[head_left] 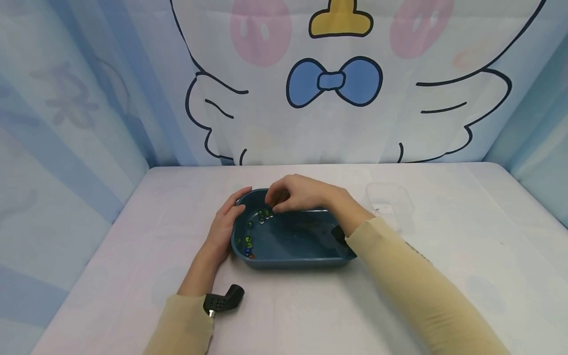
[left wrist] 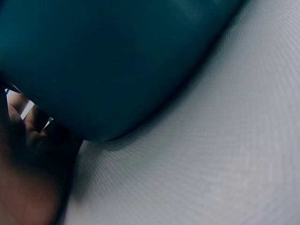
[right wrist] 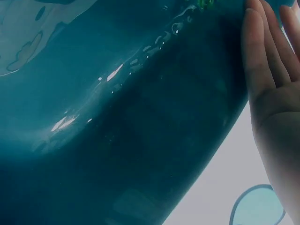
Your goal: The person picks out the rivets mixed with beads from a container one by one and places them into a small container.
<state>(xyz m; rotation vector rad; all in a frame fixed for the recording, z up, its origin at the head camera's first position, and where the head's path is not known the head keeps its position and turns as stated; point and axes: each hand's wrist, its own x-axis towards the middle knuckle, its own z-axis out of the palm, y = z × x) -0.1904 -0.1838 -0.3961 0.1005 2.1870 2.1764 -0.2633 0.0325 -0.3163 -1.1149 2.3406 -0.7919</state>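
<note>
A dark blue-green basin [head_left: 301,261] with rounded corners stands on the table, and its outer wall [left wrist: 117,70] fills much of the left wrist view. My left hand [head_left: 222,227] grips the basin's left end, thumb at the rim and fingers along the outside. My right hand [head_left: 301,192] reaches over the far rim, bent fingers pointing down into the far left part. Small green marbles [head_left: 265,215] lie beside its fingertips; I see nothing held between them. More yellow-green marbles [head_left: 248,240], a blue one [head_left: 247,252] and a reddish one [head_left: 251,256] lie along the left inner wall.
A clear plastic container [head_left: 390,204] stands on the table right of the basin, partly behind the right forearm. A black wrist camera [head_left: 226,298] sits on my left cuff. A printed curtain [head_left: 333,128] hangs behind the table's far edge.
</note>
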